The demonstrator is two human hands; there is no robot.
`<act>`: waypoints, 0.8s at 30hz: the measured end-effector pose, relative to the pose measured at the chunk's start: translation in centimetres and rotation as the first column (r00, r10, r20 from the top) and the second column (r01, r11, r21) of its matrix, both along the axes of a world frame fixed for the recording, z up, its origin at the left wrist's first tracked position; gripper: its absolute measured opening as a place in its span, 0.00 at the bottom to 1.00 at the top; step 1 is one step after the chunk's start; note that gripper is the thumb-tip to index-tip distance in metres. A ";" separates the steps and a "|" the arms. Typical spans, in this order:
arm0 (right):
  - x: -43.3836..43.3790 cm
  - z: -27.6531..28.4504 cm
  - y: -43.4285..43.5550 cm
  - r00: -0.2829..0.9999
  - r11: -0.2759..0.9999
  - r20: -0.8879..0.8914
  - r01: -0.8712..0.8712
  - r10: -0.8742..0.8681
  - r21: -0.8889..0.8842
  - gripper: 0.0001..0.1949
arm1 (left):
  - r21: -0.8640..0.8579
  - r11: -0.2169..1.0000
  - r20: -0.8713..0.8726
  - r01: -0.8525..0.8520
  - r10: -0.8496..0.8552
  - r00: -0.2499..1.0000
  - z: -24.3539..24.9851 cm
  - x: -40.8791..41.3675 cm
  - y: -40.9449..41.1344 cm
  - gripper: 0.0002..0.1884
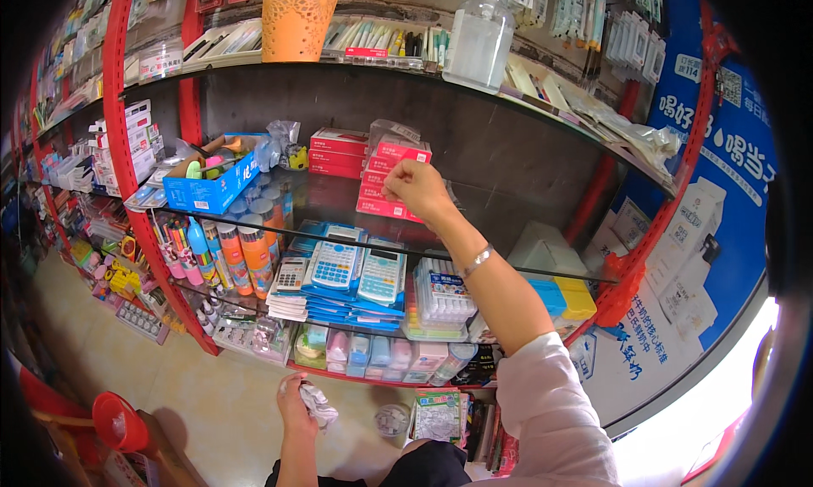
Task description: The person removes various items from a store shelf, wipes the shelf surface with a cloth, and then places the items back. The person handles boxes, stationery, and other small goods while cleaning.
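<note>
My right hand (416, 188), a silver bracelet on its wrist, is raised in front of a stack of red-and-white boxes (379, 204) on the glass shelf (317, 198). Its fingers are bent together; whether they touch a box or pinch something small I cannot tell. A clear plastic package (394, 131) lies on top of the stack, and a second, lower stack of red boxes (336, 145) stands behind to the left. Low down, my left hand (297, 401) holds a crumpled white cloth (317, 406) in front of the bottom shelf.
A blue carton (213, 185) of small items stands left on the same shelf. Calculators (335, 264) and pencil tubes fill the shelf below. Above are an orange pot (298, 20) and a clear pump bottle (481, 39). Red uprights (124, 106) frame the shelves; a red bucket (119, 421) is lower left.
</note>
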State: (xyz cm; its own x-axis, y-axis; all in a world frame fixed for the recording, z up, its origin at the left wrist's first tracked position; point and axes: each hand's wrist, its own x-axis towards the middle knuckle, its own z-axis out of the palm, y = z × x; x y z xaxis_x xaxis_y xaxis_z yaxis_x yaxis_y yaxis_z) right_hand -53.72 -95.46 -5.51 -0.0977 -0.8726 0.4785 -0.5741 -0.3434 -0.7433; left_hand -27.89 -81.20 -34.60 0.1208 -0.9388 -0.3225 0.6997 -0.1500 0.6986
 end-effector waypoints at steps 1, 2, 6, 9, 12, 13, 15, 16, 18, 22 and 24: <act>0.5 0.1 1.5 0.999 0.999 0.032 -0.033 0.032 0.028 0.02 | -0.008 1.000 -0.003 0.012 -0.012 1.000 0.1 -0.1 0.3 0.04; 0.8 0.1 2.6 0.999 0.999 0.014 -0.035 0.035 0.039 0.03 | -0.016 0.999 -0.020 0.030 -0.030 0.999 0.4 -0.1 0.6 0.04; 1.7 -0.4 5.8 0.996 0.997 0.051 -0.072 0.070 0.034 0.04 | -0.025 0.995 -0.065 0.097 -0.098 0.993 1.2 -0.6 1.9 0.04; 1.5 -1.1 6.9 0.989 0.996 0.121 -0.085 0.083 0.009 0.04 | -0.026 0.992 -0.060 0.124 -0.125 0.990 1.8 -0.9 2.5 0.03; 0.7 -1.7 8.2 0.966 0.997 0.244 -0.078 0.080 -0.018 0.03 | -0.023 0.988 -0.056 0.154 -0.155 0.986 2.0 -0.9 3.0 0.03; 0.6 -1.7 8.9 0.954 0.997 0.291 -0.071 0.070 -0.006 0.03 | -0.022 0.989 -0.060 0.148 -0.149 0.987 1.6 -0.9 2.8 0.03; 0.0 -1.9 10.2 0.923 0.998 0.382 -0.059 0.048 0.017 0.03 | -0.023 0.990 -0.071 0.136 -0.138 0.988 1.0 -0.6 2.5 0.03; -0.3 -2.1 10.7 0.895 0.998 0.443 -0.059 0.047 0.014 0.03 | -0.023 0.991 -0.078 0.131 -0.133 0.988 0.8 -0.5 2.4 0.03; -1.0 -2.0 11.4 0.887 0.999 0.462 -0.009 -0.006 0.031 0.04 | -0.022 0.991 -0.082 0.133 -0.134 0.988 0.7 -0.4 2.3 0.03; -1.2 -1.8 11.7 0.833 1.000 0.553 0.013 -0.018 0.014 0.04 | -0.013 0.988 -0.066 0.151 -0.152 0.986 1.0 -0.1 2.3 0.03; -0.8 -1.4 12.0 0.812 1.000 0.583 0.014 -0.005 -0.012 0.03 | -0.011 0.989 -0.071 0.149 -0.149 0.986 1.0 0.0 2.3 0.03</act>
